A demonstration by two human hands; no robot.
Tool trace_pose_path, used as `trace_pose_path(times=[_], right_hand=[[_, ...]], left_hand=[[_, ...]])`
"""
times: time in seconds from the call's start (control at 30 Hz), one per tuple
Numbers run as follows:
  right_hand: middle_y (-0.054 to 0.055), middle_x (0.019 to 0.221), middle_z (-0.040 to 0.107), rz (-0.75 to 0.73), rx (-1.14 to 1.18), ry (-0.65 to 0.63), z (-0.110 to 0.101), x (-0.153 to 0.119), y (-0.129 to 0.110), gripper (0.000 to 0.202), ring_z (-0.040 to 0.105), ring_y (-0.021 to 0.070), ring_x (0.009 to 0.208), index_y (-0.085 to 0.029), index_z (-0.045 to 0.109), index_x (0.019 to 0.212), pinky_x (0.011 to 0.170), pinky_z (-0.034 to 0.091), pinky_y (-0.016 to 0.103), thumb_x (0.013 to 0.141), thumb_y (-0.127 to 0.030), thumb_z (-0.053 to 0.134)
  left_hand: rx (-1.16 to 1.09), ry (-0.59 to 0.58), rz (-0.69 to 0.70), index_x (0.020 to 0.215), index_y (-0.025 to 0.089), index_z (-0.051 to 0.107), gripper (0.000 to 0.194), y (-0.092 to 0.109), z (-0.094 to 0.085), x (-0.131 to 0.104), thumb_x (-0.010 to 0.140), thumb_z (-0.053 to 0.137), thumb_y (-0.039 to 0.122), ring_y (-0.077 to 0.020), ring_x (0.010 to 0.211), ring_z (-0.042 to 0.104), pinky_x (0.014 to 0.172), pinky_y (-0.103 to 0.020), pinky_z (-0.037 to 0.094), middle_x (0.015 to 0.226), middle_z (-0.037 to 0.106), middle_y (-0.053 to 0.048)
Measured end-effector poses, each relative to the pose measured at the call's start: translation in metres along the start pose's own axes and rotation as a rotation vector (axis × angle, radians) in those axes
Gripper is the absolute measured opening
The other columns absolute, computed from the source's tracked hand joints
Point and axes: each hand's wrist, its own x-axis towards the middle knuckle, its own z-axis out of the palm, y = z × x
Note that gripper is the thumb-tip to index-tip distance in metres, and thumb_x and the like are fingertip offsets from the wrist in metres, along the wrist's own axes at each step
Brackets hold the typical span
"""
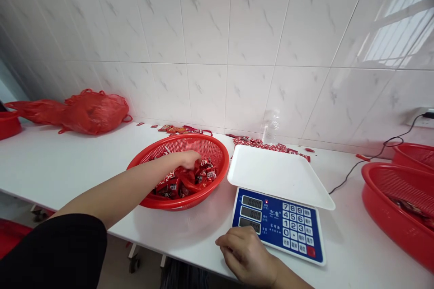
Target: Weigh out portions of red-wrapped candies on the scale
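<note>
My left hand [190,159] reaches down into a red perforated plastic basket [217,144]. Small red wrapped packets [173,187] lie in it, along with some thin red plastic. The fingertips are buried among these, so I cannot see whether they grip anything. My right hand [249,253] is loosely curled at the table's front edge, with nothing visible in it. It overlaps the lower left corner of a blue-fronted digital scale [274,239]. A bare white weighing tray [274,171] tops the scale, and its upper display reads zeros.
Red packets [278,146] are scattered along the tiled wall, near a clear plastic container [271,126]. Filled red plastic bags [95,113] sit at the back left. Another red basket [389,207] stands right, with a black cord [369,160] behind it.
</note>
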Motion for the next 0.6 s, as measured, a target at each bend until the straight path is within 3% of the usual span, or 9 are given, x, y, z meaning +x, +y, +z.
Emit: trace_pose_path(times=[0.17, 0.3, 0.47, 0.6], right_hand=[[0.002, 0.072, 0.066, 0.004, -0.012, -0.016, 0.001, -0.001, 0.000, 0.020, 0.061, 0.0148, 0.062, -0.021, 0.061, 0.098, 0.058, 0.035, 0.024, 0.084, -0.016, 0.048], [0.002, 0.072, 0.066, 0.010, -0.016, -0.032, 0.001, -0.002, -0.001, 0.020, 0.060, 0.0150, 0.062, -0.022, 0.061, 0.098, 0.058, 0.034, 0.025, 0.084, -0.016, 0.048], [0.002, 0.073, 0.066, 0.025, -0.004, -0.049, -0.001, -0.002, -0.003, 0.020, 0.061, 0.0150, 0.063, -0.021, 0.061, 0.098, 0.058, 0.035, 0.025, 0.085, -0.016, 0.047], [0.002, 0.074, 0.067, 0.035, 0.000, -0.064, 0.000, -0.003, -0.002, 0.021, 0.062, 0.0151, 0.064, -0.022, 0.061, 0.099, 0.059, 0.036, 0.025, 0.086, -0.016, 0.046]], left_hand=[[-0.025, 0.140, -0.057, 0.099, 0.019, 0.069, 0.033, -0.017, -0.025, -0.010, 0.067, 0.064, 0.012, -0.0217, 0.092, 0.063, 0.080, -0.027, 0.048, 0.102, 0.071, -0.005], [-0.066, 0.325, -0.155, 0.098, 0.019, 0.068, 0.026, -0.036, -0.049, -0.021, 0.072, 0.064, 0.017, -0.0206, 0.098, 0.062, 0.085, -0.026, 0.046, 0.106, 0.070, -0.004], [-0.096, 0.541, -0.339, 0.102, 0.016, 0.065, 0.026, -0.055, -0.071, -0.033, 0.085, 0.053, 0.032, -0.0223, 0.093, 0.062, 0.074, -0.029, 0.046, 0.104, 0.069, -0.007], [-0.078, 0.525, -0.394, 0.090, 0.015, 0.066, 0.028, -0.061, -0.072, -0.036, 0.086, 0.050, 0.037, -0.0210, 0.077, 0.062, 0.066, -0.028, 0.044, 0.085, 0.070, -0.006]])
